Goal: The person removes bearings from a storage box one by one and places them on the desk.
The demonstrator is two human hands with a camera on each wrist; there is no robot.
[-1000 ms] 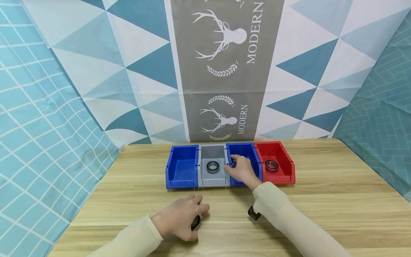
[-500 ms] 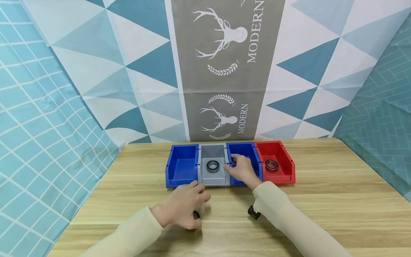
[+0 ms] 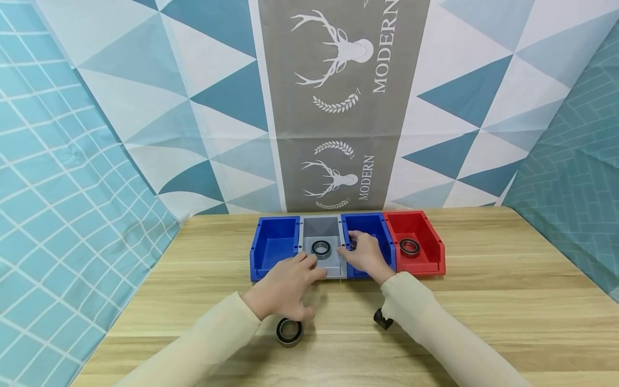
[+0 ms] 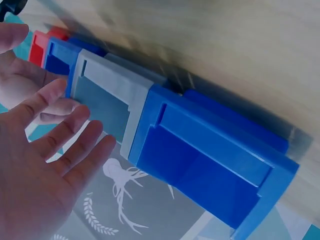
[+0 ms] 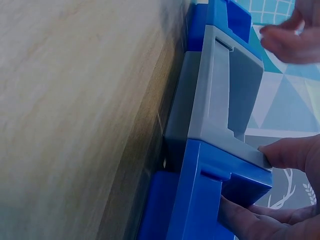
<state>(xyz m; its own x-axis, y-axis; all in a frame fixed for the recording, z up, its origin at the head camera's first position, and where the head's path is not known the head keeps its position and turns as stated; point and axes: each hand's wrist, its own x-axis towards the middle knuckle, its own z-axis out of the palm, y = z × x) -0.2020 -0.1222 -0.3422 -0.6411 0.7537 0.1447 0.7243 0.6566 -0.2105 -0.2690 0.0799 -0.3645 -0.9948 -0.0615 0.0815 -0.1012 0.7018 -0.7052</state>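
My left hand (image 3: 287, 285) hovers over the table just before the grey bin (image 3: 321, 227), holding nothing; its fingers are spread and relaxed in the left wrist view. Behind its thumb a ball bearing (image 3: 289, 342) lies flat on the wood. My right hand (image 3: 366, 255) pinches the adjoining side walls of the grey bin and the right-hand blue bin (image 5: 210, 170). Its thumb (image 5: 287, 152) is on the grey side, the other fingers reach inside the blue bin. One bearing (image 3: 321, 256) lies in the grey bin, another (image 3: 409, 254) in the red bin (image 3: 408, 223).
The bins stand side by side in a row near the table's back edge, with another blue bin (image 3: 276, 248) at the left end. A small black object (image 3: 383, 319) shows beside the right sleeve (image 3: 411, 301). Patterned cloth (image 3: 232, 134) hangs behind and at both sides.
My left hand has let go of the bearing on the table and moved forward and up toward the grey bin. My right hand stays in place at the bin walls.
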